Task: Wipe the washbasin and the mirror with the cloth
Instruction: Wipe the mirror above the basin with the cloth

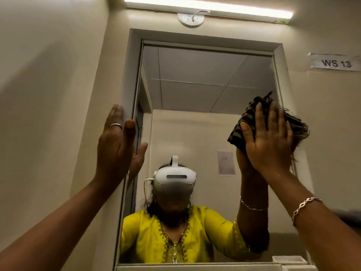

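Note:
A tall mirror (205, 79) in a pale frame fills the wall in front of me. My right hand (267, 137) presses a dark striped cloth (246, 118) with frayed ends flat against the glass near the right edge of the mirror, about halfway up. My left hand (115, 141) lies flat with fingers straight on the left side of the mirror frame (129, 79), holding nothing. The mirror reflects a person in a yellow top with a white headset, and both raised arms. The washbasin is below the view and hidden.
A lit tube light (209, 6) runs above the mirror, with a round white ceiling fitting (191, 19) under it. A paper label reading WS 13 (336, 63) is stuck on the right wall. A narrow white ledge (199, 267) runs under the mirror.

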### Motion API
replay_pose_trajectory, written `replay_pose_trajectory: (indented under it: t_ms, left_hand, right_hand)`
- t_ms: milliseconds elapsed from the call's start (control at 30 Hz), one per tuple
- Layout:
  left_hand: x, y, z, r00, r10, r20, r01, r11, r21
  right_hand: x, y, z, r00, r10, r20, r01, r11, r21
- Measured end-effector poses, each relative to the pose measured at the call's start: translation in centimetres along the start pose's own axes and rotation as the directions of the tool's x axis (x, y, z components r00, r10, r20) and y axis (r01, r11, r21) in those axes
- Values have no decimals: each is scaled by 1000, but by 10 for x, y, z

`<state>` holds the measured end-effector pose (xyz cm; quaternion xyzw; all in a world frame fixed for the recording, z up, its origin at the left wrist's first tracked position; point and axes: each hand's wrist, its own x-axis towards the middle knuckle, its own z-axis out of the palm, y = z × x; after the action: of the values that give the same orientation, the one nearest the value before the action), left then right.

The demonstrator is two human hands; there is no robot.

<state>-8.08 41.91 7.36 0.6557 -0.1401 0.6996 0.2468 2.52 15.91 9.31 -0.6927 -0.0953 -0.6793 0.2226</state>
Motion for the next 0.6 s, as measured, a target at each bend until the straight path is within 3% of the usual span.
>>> replay_pose_trajectory:
  t_ms: [267, 600]
  left_hand:
    - [-1, -2, 1, 1000, -11, -7, 11, 998, -63]
    - [-1, -5, 2, 1000, 15, -5, -15, 999, -43]
  right_hand:
    - [-24, -89, 9, 987, -160, -9, 160, 985, 68]
    - [-32, -174, 16, 909, -403, 106, 380, 905, 190]
